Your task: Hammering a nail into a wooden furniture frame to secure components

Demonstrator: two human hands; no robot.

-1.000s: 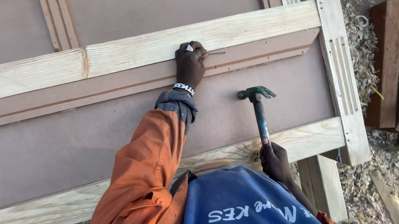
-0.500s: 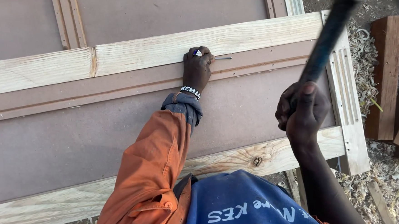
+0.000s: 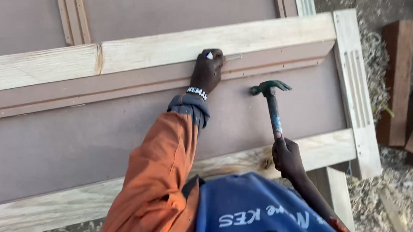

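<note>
The single head camera looks steeply down, close over a wooden door frame (image 3: 212, 38) on sawdust-strewn ground.

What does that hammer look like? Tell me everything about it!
The hammer is a claw hammer with a dark greenish metal head and a slim bluish handle that looks like metal. It points away from the person, head at the far end, over the brown panel of a wooden door. The right hand grips the bottom of the handle. Whether the head touches the panel cannot be told.

We steady a nail at the door's moulding.
Our left hand (image 3: 207, 70) pinches the nail (image 3: 233, 58) against the door frame (image 3: 165, 45); below it, our right hand (image 3: 287, 156) grips a claw hammer (image 3: 272, 103).
</note>
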